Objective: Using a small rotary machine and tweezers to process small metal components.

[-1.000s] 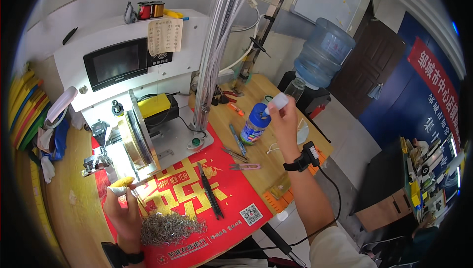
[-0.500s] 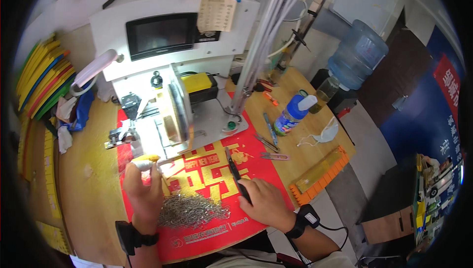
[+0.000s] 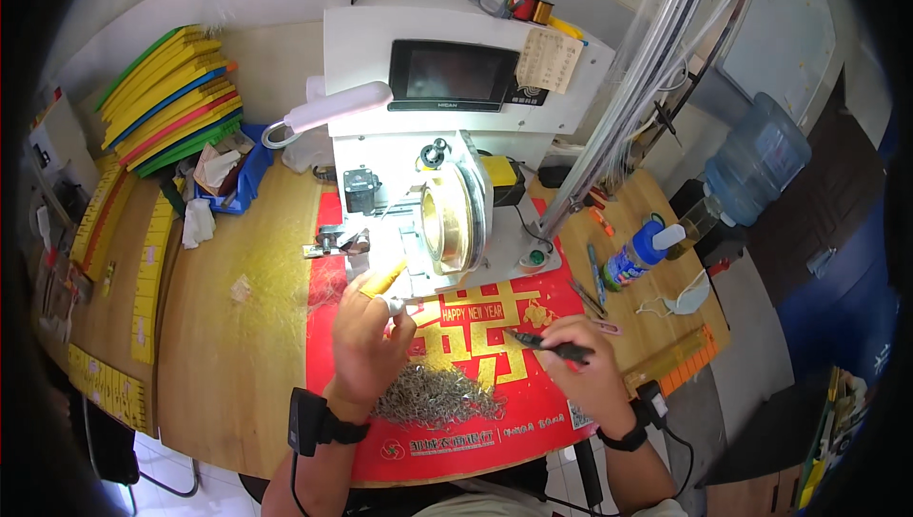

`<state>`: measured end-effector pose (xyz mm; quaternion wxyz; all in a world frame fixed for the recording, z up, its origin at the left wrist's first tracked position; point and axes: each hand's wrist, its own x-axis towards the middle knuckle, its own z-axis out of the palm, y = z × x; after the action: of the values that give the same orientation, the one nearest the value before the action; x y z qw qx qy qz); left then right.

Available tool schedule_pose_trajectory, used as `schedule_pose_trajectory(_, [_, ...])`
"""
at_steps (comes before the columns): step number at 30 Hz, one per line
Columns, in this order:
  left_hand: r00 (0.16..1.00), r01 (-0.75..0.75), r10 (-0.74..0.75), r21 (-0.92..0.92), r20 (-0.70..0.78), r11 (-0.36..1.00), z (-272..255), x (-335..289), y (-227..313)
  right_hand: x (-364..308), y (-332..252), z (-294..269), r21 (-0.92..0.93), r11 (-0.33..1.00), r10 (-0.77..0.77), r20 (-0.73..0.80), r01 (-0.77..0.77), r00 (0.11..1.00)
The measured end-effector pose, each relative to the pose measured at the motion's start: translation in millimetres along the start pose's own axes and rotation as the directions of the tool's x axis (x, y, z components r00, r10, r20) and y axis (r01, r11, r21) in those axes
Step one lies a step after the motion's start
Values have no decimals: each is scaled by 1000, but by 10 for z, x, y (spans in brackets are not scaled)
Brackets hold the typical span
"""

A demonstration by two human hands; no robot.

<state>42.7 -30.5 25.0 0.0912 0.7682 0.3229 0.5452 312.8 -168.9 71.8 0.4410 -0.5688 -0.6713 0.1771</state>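
Note:
My left hand (image 3: 369, 341) is raised just in front of the white machine (image 3: 533, 232), with its thumb and fingers pinched together. A yellow cover (image 3: 385, 277) shows at a fingertip, and something small and silvery sits by the fingers; what they pinch is too small to make out. My right hand (image 3: 585, 370) is closed around a slim black tool (image 3: 568, 351) whose thin tip points left over the red mat (image 3: 380, 465). Between and below the hands lies a heap of small silvery metal pieces (image 3: 437, 398). A gold-coloured spool (image 3: 445, 222) stands upright on the machine under bright light.
Stacked yellow and coloured trays (image 3: 176, 98) and a blue bin (image 3: 252, 175) stand at the left. On the right are a blue-capped bottle (image 3: 637, 255), pens, a face mask (image 3: 689, 296) and an orange-edged strip (image 3: 685, 360). A lamp (image 3: 338, 106) hangs over the machine.
The whole view has swung left, so the machine and mat appear further right. The black tool has turned from pointing toward the machine to pointing left. My left hand stays pinched near the machine.

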Motion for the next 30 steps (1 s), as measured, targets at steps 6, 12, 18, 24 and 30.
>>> schedule_pose_trajectory(6, [999,-41,41,-9,-10,999,43,11,-18,157,-541,359,-40,947,-322,-84,320,943])
schedule_pose_trajectory(12, [1000,-29,29,12,6,999,40,-24,-81,460,-603,625,-1,888,-459,-48,460,887])
schedule_pose_trajectory(18, [999,-52,52,9,-9,999,15,50,-30,508,-544,686,32,901,-434,58,433,899])
schedule_pose_trajectory(24, [997,-72,73,27,-22,997,70,15,-35,568,-467,742,60,908,-417,42,414,908])
schedule_pose_trajectory(30, [997,-60,64,74,-45,995,63,16,-8,535,-400,766,174,915,-367,-12,363,930])
